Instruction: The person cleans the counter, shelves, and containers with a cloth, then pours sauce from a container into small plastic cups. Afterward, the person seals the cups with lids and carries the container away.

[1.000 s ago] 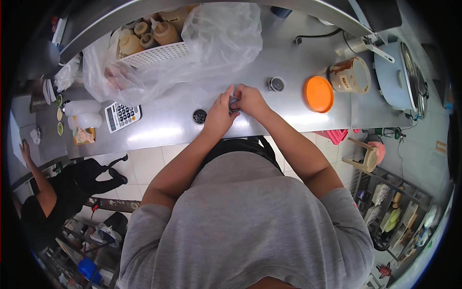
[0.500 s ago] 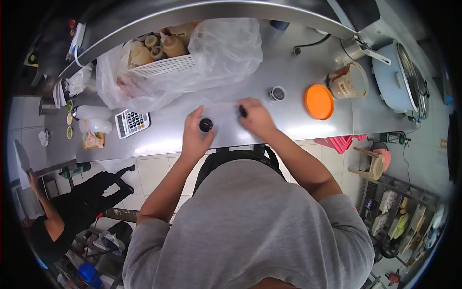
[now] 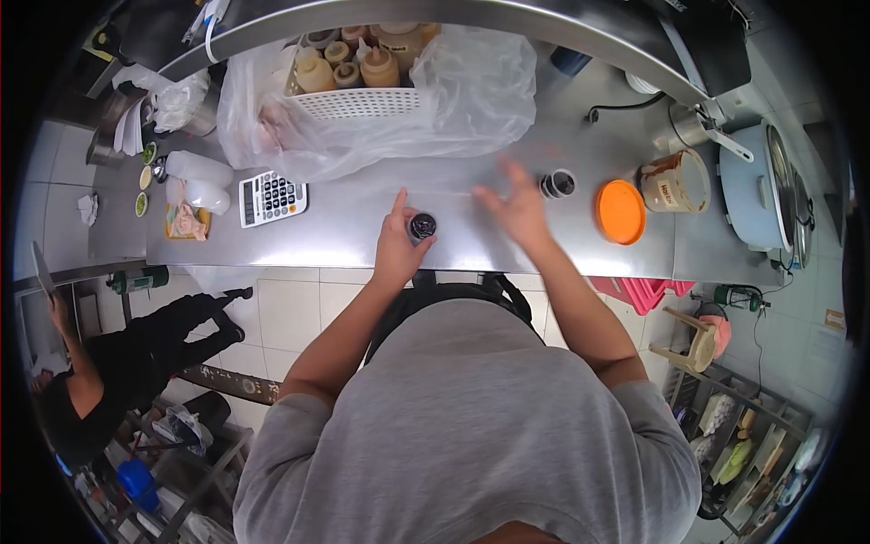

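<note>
My left hand (image 3: 399, 240) curls around a small clear cup (image 3: 422, 227) of dark, glossy contents near the counter's front edge. Its index finger points up and away from the cup, while the thumb rests at the near side. My right hand (image 3: 518, 207) hovers over the steel counter to the right, fingers spread and blurred by motion, with nothing visible in it. Just beyond that hand stands a second small cup (image 3: 557, 184) with a pale rim and dark contents.
An orange lid (image 3: 621, 212) and a labelled tub (image 3: 675, 181) sit at right, beside a large pot (image 3: 757, 186). Behind lies plastic sheeting (image 3: 480, 91) around a white basket (image 3: 362, 105) of sauce bottles. A calculator (image 3: 272, 198) is at left. Another person (image 3: 145, 354) is at far left.
My right hand has opened, and the dark object that showed at its fingers is no longer visible there. My left hand still holds its cup. The camera view has shifted slightly.
</note>
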{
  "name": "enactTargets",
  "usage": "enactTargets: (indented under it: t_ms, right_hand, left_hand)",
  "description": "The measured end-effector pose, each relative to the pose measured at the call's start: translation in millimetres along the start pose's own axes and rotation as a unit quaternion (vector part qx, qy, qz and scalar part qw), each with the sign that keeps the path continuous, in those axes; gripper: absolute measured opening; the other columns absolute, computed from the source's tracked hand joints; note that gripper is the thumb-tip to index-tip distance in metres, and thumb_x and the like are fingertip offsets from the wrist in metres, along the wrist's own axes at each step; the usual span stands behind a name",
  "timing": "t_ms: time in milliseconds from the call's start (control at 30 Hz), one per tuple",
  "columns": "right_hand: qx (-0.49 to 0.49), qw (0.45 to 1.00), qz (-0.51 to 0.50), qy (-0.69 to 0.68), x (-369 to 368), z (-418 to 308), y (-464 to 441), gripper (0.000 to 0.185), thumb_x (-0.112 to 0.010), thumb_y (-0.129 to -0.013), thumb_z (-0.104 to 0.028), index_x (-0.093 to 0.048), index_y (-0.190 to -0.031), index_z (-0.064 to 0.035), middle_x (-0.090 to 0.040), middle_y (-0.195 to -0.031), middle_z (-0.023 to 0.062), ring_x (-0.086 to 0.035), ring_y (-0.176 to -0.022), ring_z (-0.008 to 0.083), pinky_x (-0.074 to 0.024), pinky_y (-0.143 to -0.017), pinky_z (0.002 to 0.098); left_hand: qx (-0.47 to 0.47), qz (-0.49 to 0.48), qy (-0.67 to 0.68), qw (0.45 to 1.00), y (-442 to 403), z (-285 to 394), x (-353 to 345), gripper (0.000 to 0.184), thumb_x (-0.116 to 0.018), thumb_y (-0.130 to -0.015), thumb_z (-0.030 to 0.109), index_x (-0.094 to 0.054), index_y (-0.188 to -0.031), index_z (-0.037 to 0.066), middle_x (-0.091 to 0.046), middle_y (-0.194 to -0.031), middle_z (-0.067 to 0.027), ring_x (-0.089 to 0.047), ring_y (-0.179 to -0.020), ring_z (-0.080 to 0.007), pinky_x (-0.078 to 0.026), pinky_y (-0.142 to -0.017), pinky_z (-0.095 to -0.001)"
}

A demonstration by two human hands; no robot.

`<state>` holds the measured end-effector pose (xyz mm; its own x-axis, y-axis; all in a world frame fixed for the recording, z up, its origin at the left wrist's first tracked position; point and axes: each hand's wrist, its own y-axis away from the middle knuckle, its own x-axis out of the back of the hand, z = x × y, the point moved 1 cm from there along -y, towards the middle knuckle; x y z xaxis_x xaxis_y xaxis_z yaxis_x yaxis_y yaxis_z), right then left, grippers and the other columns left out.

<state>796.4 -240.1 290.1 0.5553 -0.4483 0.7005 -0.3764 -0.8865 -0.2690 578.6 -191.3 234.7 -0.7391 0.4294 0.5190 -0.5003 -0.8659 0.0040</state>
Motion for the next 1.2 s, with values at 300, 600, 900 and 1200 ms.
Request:
enactTargets:
  t_ms: [300, 600, 900, 1200]
  right_hand:
    - [-0.255, 0.849, -0.146, -0.44, -74, -10, 36, 0.031, -0.049, -0.095, -0.016, -0.047, -0.121, 0.0011, -0.063, -0.092, 0.0104, -0.061, -0.082, 0.0163, -0.0496, -0.076, 0.028]
    - [-0.108, 0.965, -0.225, -0.084, -71, -21, 13, 0.036, -0.073, -0.073, -0.018, -0.056, -0.101, -0.0007, -0.064, -0.082, 0.0152, -0.064, -0.078, 0.0262, -0.0498, -0.069, 0.0342]
    - [-0.145, 0.921, -0.354, 0.071, -93, -6, -16, 0.05, -0.079, -0.063, -0.029, -0.056, -0.097, 0.0001, -0.064, -0.085, 0.0188, -0.062, -0.08, 0.0353, -0.0489, -0.07, 0.0405]
    - [-0.057, 0.971, -0.19, -0.136, -21, 4, 19, 0.046, -0.072, -0.073, -0.022, -0.056, -0.113, -0.0049, -0.062, -0.087, 0.0117, -0.062, -0.075, 0.0253, -0.0505, -0.071, 0.0341]
  left_hand:
    - [-0.039, -0.046, 0.012, 0.998, -5, -6, -3, 0.099, -0.079, -0.065, 0.005, -0.021, -0.145, 0.006, -0.06, -0.117, -0.0144, -0.06, -0.1, -0.0275, -0.048, -0.084, -0.0352]
    - [-0.037, -0.077, -0.104, 0.991, 1, 10, -1, 0.092, -0.075, -0.074, 0.017, -0.019, -0.145, 0.007, -0.062, -0.113, -0.0158, -0.06, -0.099, -0.0333, -0.05, -0.083, -0.0384]
    - [-0.094, -0.067, -0.176, 0.978, 0, 8, -6, 0.091, -0.073, -0.076, 0.016, -0.015, -0.145, 0.006, -0.062, -0.113, -0.0157, -0.062, -0.098, -0.0333, -0.051, -0.08, -0.0391]
    - [-0.081, -0.09, -0.12, 0.985, -23, 45, -14, 0.087, -0.071, -0.071, 0.014, -0.023, -0.142, 0.003, -0.065, -0.092, -0.0156, -0.064, -0.084, -0.0344, -0.051, -0.075, -0.0397]
